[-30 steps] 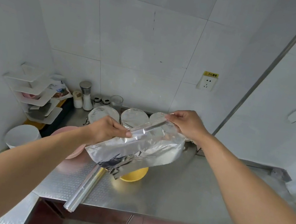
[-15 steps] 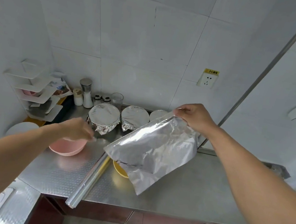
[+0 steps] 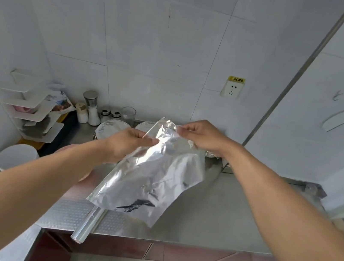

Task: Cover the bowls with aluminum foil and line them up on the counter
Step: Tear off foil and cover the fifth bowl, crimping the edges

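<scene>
A crinkled sheet of aluminum foil (image 3: 150,178) hangs in the air over the steel counter (image 3: 216,216). My left hand (image 3: 129,144) pinches its upper left edge and my right hand (image 3: 202,135) pinches its top right corner. The foil roll (image 3: 90,223) lies on the counter below, its end sticking out past the front edge. At the back stand foil-covered bowls: one (image 3: 110,128) left of my hands, another (image 3: 147,125) mostly behind the sheet, a third (image 3: 212,154) peeking out under my right wrist. The yellow bowl is hidden behind the sheet; a pink bowl edge (image 3: 66,148) shows beside my left forearm.
Spice jars and a grinder (image 3: 90,106) with a glass (image 3: 128,113) stand along the back wall. A white tiered rack (image 3: 28,107) sits in the left corner above a white bowl (image 3: 17,156). A wall socket (image 3: 232,90) is at the right.
My left hand came back from the pink bowl and took hold of the foil sheet again. The sheet now hangs lower between both hands and hides the yellow bowl.
</scene>
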A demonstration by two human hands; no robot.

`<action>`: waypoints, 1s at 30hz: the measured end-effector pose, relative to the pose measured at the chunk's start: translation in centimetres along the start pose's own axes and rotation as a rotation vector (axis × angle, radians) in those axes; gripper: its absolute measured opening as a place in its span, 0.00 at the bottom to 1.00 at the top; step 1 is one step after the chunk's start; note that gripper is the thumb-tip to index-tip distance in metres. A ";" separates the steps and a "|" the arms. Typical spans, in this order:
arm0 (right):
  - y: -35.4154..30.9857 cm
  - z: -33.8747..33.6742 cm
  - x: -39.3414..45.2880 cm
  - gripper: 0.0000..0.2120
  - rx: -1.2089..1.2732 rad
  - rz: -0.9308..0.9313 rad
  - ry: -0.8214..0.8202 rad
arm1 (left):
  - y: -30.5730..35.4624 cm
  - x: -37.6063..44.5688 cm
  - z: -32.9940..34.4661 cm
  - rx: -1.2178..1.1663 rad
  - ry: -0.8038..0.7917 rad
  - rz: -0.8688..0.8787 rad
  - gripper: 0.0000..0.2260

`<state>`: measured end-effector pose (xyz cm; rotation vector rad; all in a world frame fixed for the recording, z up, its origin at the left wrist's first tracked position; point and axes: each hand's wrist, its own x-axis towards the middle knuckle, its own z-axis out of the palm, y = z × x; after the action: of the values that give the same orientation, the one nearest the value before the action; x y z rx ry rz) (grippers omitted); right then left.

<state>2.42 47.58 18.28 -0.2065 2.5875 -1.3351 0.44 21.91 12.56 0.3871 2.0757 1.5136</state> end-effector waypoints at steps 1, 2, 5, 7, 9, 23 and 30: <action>0.8 -0.6 -0.3 0.19 0.030 0.052 -0.024 | -0.4 0.0 -0.4 -0.030 0.020 0.005 0.27; 1.6 -1.0 -0.6 0.18 0.093 0.108 -0.051 | -0.6 -0.1 -0.8 -0.058 0.057 0.013 0.28; 4.3 -1.4 -1.4 0.23 0.296 0.239 -0.155 | -1.5 -0.1 -1.5 -0.222 0.175 -0.034 0.25; 5.6 -0.4 -1.7 0.23 0.425 0.295 -0.171 | -2.1 0.1 -1.9 -0.407 0.228 -0.104 0.19; 6.4 1.0 -1.6 0.22 0.531 0.312 -0.100 | -2.9 0.3 -2.1 -0.461 0.285 -0.130 0.16; 7.4 4.3 -1.5 0.39 0.394 0.154 0.275 | -3.2 -0.6 -1.2 -0.216 0.557 -0.149 0.13; 7.2 4.5 -1.8 0.17 0.439 0.122 0.299 | -3.7 -1.2 -1.2 0.033 0.532 0.124 0.11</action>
<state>5.18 48.61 10.17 0.2371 2.3910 -1.9632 1.01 19.09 9.61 0.1313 2.5191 1.8065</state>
